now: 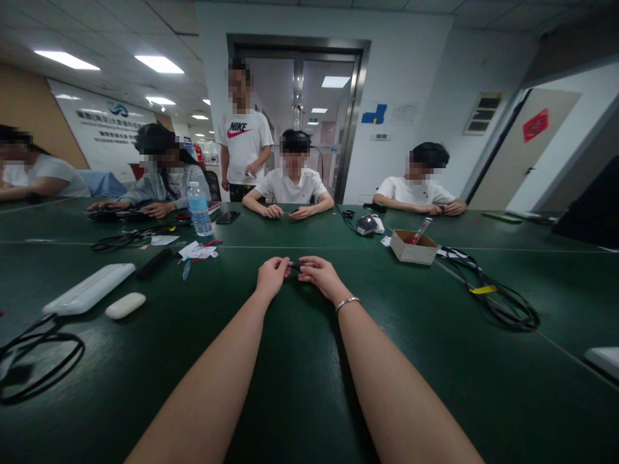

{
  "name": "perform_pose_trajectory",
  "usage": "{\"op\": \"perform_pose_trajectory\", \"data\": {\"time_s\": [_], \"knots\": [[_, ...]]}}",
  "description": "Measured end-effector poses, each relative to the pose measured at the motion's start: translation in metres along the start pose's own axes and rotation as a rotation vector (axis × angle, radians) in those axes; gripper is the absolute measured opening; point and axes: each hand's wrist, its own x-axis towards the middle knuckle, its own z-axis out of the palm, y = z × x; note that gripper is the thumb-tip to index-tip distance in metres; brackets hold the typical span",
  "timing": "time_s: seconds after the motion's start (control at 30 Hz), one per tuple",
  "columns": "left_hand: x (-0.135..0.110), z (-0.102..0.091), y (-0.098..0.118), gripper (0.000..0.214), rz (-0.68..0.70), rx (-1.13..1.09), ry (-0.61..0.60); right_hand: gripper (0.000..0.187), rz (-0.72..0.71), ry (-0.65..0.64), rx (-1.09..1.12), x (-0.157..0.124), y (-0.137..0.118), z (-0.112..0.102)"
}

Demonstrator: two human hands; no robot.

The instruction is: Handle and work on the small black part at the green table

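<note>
Both of my hands meet over the middle of the green table (pixel 294 361), at either end of a small dark rod-shaped object (pixel 296 265). My left hand (pixel 272 277) pinches its left end, where a lighter part shows at the fingertips. At the right end, the thumb and fingers of my right hand (pixel 321 276) are closed on the dark part. The object lies roughly level between them; its exact kind is too small to make out. A silver bracelet (pixel 347 303) circles my right wrist.
To the left lie a white power bank-like device (pixel 91 289), a white oval case (pixel 126 305) and a black cable (pixel 43 361). A water bottle (pixel 199 209) stands beyond. On the right are a small open box (pixel 414 248) and coiled cable (pixel 503 303). Several people face me.
</note>
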Motion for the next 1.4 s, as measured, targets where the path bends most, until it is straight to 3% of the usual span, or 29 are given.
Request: {"op": "perform_pose_trajectory", "data": {"time_s": [0.2,1.4], "knots": [[-0.003,0.000,0.005,0.034,0.004,0.016,0.003,0.015,0.000,-0.004,0.004,-0.003,-0.003,0.002],[-0.009,-0.002,0.017,0.042,-0.020,0.230,0.035,0.020,0.005,-0.041,0.020,-0.003,-0.002,-0.001]]}}
